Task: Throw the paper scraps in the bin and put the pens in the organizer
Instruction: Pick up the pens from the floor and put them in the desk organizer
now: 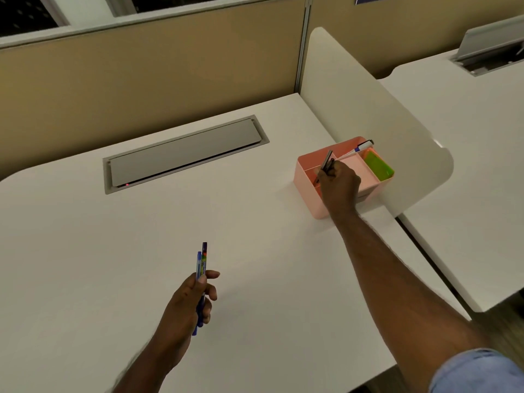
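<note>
A pink organizer [304, 173] with several compartments stands at the right of the white desk [113, 251]. My right hand [338, 184] reaches over its front left compartment, shut on a dark pen [326, 161] that points down into it. A white marker with a blue band [357, 148] leans in the back compartment, and a green item [378, 167] fills the right one. My left hand [190, 302] hovers over the desk's near middle, shut on two blue pens [202, 262] held upright. No paper scraps or bin are in view.
A grey cable hatch [184, 153] is set flush into the desk at the back. A white divider panel [377, 114] rises right behind the organizer. A second desk [467, 165] lies beyond the divider. A tan partition wall [141, 66] closes the far side.
</note>
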The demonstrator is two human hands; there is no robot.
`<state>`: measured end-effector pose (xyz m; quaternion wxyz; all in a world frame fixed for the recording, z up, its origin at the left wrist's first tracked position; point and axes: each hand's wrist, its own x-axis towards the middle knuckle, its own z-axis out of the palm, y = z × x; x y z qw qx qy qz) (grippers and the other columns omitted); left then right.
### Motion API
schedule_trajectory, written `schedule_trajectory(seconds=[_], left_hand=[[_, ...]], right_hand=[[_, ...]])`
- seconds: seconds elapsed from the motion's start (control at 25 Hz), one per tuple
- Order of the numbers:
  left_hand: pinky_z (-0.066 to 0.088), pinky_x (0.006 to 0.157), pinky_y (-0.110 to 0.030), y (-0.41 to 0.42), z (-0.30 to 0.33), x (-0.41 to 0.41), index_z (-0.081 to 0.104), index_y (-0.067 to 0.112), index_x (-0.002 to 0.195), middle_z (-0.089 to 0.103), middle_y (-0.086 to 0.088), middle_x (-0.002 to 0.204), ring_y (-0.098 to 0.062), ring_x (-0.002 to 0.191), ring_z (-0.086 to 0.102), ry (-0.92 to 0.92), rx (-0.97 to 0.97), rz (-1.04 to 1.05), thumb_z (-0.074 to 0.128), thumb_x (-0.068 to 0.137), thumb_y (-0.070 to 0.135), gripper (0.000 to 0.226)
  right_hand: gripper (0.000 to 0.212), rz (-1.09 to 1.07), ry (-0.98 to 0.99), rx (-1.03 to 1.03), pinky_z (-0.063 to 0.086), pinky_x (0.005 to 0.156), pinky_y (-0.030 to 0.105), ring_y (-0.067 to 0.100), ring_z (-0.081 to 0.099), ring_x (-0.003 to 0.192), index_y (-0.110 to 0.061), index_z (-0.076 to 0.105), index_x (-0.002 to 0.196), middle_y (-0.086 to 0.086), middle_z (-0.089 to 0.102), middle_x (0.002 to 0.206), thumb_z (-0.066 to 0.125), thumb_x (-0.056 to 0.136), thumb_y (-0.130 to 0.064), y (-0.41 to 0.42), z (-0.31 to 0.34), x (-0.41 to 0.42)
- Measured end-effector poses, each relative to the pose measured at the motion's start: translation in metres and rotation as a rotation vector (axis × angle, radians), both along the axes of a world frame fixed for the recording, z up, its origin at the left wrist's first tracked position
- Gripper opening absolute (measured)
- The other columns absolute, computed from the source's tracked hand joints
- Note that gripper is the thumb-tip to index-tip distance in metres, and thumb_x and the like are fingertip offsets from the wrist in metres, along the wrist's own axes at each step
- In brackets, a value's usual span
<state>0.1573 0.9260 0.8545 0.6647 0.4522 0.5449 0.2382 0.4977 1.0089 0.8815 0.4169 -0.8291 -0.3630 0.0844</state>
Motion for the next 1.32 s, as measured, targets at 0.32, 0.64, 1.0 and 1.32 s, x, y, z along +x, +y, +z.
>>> schedule_trajectory(seconds=[0.32,0.64,1.0,1.32], left_hand=[[0.032,0.051,-0.031,0.011,0.013,0.015,0.065,0.028,0.104,0.058,0.005,0.071,-0.012,0.049,0.041,0.041,0.025,-0.060,0.035,0.100,0.035,0.031],[0.034,0.050,-0.028,0.021,0.013,0.017,0.063,0.031,0.105,0.059,0.009,0.071,-0.010,0.049,0.043,0.027,0.045,-0.094,0.036,0.100,0.037,0.029],[0.036,0.051,-0.028,0.017,0.010,0.016,0.064,0.031,0.104,0.058,0.005,0.073,-0.011,0.051,0.043,0.005,0.028,-0.081,0.036,0.100,0.035,0.028],[0.044,0.051,-0.022,0.015,0.017,0.024,0.063,0.012,0.108,0.060,0.000,0.073,-0.009,0.053,0.049,-0.040,-0.082,-0.230,0.041,0.099,0.032,0.031]], right_hand=[[0.036,0.014,0.087,0.079,0.045,0.083,0.017,0.023,0.062,0.106,-0.007,0.057,0.121,0.012,0.066,0.117,0.065,0.086,-0.014,-0.006,-0.001,0.004],[0.057,0.036,0.194,0.053,0.033,0.102,0.023,0.024,0.040,0.134,-0.013,0.025,0.147,0.013,0.041,0.146,0.042,0.094,0.001,-0.020,-0.009,0.006],[0.062,0.066,0.069,0.162,0.035,0.110,0.032,0.025,0.032,0.139,-0.011,0.024,0.146,0.014,0.031,0.150,0.049,0.091,0.001,-0.056,-0.001,-0.009],[0.045,0.750,-0.486,0.196,0.049,0.091,0.037,0.025,0.054,0.116,-0.022,0.059,0.126,0.010,0.058,0.128,0.058,0.087,-0.001,-0.101,-0.026,-0.128]])
